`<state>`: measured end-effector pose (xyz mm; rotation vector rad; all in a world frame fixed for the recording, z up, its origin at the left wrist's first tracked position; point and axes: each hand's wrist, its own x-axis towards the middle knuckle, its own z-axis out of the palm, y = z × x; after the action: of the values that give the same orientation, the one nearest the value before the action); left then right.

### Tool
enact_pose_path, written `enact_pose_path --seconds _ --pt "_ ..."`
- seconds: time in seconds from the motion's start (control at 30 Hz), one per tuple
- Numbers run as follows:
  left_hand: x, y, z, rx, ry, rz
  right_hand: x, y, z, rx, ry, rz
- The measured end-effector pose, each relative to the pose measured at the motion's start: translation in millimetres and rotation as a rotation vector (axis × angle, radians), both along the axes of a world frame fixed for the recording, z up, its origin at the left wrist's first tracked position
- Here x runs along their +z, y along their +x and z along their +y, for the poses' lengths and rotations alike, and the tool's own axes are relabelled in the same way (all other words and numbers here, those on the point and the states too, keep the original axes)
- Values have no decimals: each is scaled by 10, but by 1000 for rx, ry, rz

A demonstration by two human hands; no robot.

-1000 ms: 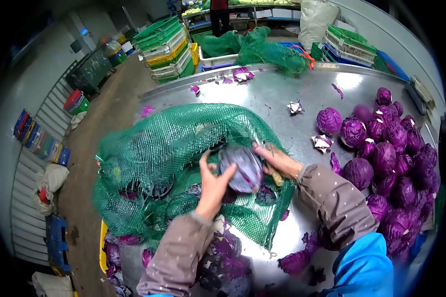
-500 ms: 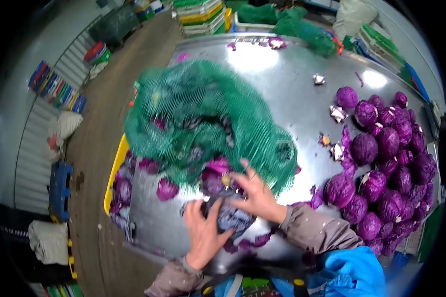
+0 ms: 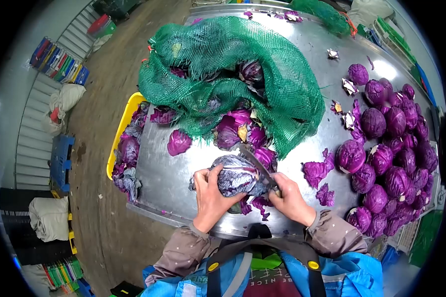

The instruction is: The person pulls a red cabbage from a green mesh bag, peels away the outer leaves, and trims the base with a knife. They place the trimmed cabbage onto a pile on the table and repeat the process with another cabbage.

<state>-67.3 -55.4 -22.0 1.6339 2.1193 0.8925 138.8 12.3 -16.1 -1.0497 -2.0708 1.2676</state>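
Observation:
My left hand (image 3: 213, 198) is closed round the left side of a red cabbage (image 3: 233, 177) with greyish, wilted outer leaves, held close over the metal table near its front edge. In my right hand (image 3: 290, 200) is a knife (image 3: 256, 163), its handle in my fist and its blade slanting up and left across the right side of this cabbage. Loose purple leaves (image 3: 257, 205) lie just below it. Beyond, trimmed leaves and cabbage pieces (image 3: 228, 131) spill at the mouth of a green mesh bag (image 3: 292, 94), which has more cabbages inside.
Many trimmed red cabbages (image 3: 374, 123) are heaped on the table's right side. A yellow crate (image 3: 111, 148) full of discarded leaves stands at the left edge. Cut stem ends (image 3: 349, 87) and leaf scraps (image 3: 314, 173) lie between bag and heap. A blue pallet (image 3: 62, 161) stands on the floor.
My right hand has left the top of the cabbage and now grips a knife at its right side. My left hand still holds the cabbage. The whole view has shifted.

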Motion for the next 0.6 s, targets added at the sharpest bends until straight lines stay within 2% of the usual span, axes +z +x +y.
enact_pose_path --seconds 0.03,0.13,0.17,0.3,0.4,0.47,0.53,0.6 --pt "-27 26 7 4 4 113 -18 11 -77 7 0 -43" --pt "-141 40 107 30 148 7 -99 -12 -229 -18 110 -148" --pt "-191 46 113 46 90 -87 -117 -19 -245 -1 158 -214" --pt "-233 55 151 44 142 -14 -402 -117 -269 -10 346 -353" --pt "-247 136 235 91 162 38 -472 -209 -201 -55 377 -439" --pt "-239 205 279 72 160 140 -555 -236 -121 -40 294 -509" --pt "-325 295 335 81 176 85 -639 -216 -16 -9 121 -488" --pt "-414 456 249 -60 151 321 -899 -208 21 -2 138 -555"
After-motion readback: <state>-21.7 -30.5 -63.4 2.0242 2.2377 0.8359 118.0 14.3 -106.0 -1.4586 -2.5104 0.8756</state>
